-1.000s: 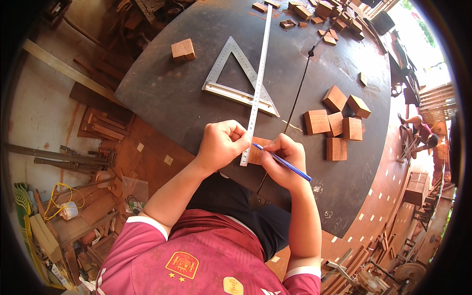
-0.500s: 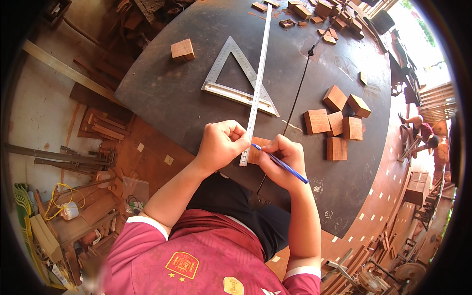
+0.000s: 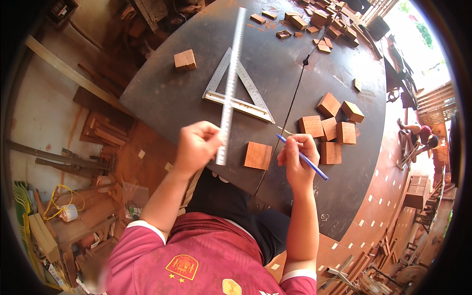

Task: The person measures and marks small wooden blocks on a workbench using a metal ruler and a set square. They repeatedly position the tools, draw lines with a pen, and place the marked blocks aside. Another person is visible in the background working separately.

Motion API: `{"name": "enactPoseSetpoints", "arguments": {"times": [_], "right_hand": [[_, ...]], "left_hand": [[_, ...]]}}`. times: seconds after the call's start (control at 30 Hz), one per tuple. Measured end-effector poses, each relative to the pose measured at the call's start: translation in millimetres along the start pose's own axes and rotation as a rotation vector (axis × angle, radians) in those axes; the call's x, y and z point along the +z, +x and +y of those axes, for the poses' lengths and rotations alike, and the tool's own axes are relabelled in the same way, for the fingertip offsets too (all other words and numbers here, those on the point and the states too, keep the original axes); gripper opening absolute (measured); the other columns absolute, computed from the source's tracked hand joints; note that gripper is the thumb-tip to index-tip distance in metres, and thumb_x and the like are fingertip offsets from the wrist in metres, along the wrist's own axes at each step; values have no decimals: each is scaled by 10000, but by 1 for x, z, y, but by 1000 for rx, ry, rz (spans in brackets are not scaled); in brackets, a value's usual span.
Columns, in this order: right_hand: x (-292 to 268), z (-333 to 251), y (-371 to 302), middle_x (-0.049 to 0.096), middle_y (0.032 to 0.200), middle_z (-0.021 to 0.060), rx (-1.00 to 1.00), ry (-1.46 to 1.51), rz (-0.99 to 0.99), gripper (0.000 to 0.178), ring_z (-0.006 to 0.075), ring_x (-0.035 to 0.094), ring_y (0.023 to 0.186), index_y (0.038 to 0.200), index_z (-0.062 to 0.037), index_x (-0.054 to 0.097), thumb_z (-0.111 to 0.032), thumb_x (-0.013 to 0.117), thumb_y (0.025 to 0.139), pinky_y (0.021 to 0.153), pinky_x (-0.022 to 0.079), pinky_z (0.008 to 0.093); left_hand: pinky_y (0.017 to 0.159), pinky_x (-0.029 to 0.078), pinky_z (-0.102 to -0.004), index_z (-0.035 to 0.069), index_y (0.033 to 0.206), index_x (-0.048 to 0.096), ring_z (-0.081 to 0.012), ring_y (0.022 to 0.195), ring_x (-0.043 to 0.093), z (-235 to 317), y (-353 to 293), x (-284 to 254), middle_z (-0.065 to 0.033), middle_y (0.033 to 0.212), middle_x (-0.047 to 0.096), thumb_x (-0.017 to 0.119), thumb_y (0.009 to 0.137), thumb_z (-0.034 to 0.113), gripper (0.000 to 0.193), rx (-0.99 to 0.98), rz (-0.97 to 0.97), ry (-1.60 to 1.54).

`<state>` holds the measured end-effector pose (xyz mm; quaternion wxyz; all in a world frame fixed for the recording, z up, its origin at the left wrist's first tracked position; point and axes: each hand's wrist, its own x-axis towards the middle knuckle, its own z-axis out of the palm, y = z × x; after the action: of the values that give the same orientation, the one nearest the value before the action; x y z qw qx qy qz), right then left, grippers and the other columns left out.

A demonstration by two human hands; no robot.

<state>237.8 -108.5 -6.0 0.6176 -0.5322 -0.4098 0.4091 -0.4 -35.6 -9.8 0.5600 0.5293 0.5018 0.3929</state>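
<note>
Pinched near its lower end, a long steel ruler (image 3: 231, 83) is held by my left hand (image 3: 199, 147). The ruler slants up across the triangular set square (image 3: 241, 105), which lies on the dark tabletop. My right hand (image 3: 299, 160) grips a blue pen (image 3: 312, 167) whose tip points up and left. Between my hands, near the table's front edge, a square wooden block (image 3: 258, 155) lies apart from both of them. Just beyond my right hand sits a cluster of several reddish wooden blocks (image 3: 310, 127).
A lone block (image 3: 185, 59) rests at the table's left. Many small offcuts (image 3: 319, 18) crowd the far side. A dark seam (image 3: 290, 105) crosses the tabletop (image 3: 162, 108). Another person (image 3: 424, 137) is on the tiled floor at right. Wood scraps (image 3: 105, 125) lie at left.
My left hand has lifted the ruler off the block and carried it left. My right hand has drawn back to the right with the pen, leaving the block uncovered.
</note>
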Motion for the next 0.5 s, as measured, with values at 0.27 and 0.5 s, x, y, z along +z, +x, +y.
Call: {"name": "enactPoseSetpoints", "arguments": {"times": [0.27, 0.5], "right_hand": [[-1, -12, 4, 703, 1054, 124, -535, -765, -323, 588, 327, 647, 1070, 1139, -58, 671, -347, 911, 688, 915, 524, 417], [-8, -6, -7, 684, 1057, 121, -472, -842, -380, 627, 321, 631, 1048, 1164, -45, 651, -364, 898, 684, 927, 511, 422]], "left_hand": [[499, 484, -224, -28, 872, 709, -65, 547, 603, 19, 29, -119, -43, 692, 686, 706, 932, 105, 146, -38, 31, 387], [664, 573, -337, -56, 957, 719, -188, 697, 719, 28, 42, -121, -144, 821, 754, 758, 886, 170, 240, 205, 188, 940]]}}
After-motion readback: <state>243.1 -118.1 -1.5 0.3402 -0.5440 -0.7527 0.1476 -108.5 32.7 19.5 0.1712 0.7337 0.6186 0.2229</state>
